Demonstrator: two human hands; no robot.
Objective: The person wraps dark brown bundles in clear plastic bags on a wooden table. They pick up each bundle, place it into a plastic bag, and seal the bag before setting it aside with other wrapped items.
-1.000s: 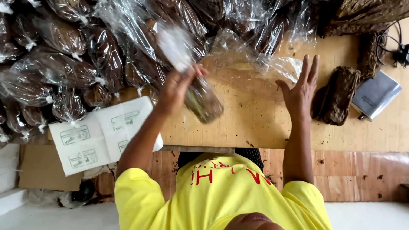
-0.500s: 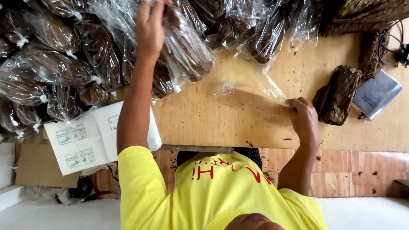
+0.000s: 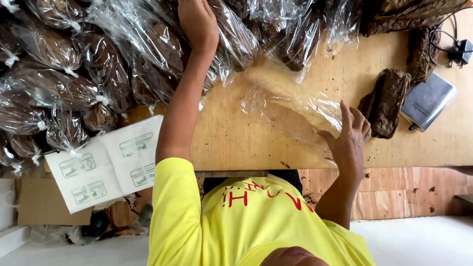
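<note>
On the far left of the wooden table [image 3: 236, 138], the left hand [image 3: 199, 22] reaches out at full arm's length and lies over the heap of filled bags [image 3: 143, 54], palm down and fingers curled on a bag near the top. Whether it grips that bag or only presses on it is hard to say, since the crinkled film hides the fingertips. Each bag in the heap is clear plastic packed with dark brown material and tied shut at the neck with a white tie, which keeps the contents in while the bags lie stacked on one another.

Nearer the table's front edge, the right hand [image 3: 351, 138] rests flat with fingers spread on an empty clear bag [image 3: 290, 101], pinning the light film to the wood. Just beyond it lies an unwrapped dark brown slab [image 3: 387, 101], and beside that sits a small grey scale [image 3: 427, 101]. A white printed sheet [image 3: 106, 162] overhangs the left front edge.
</note>
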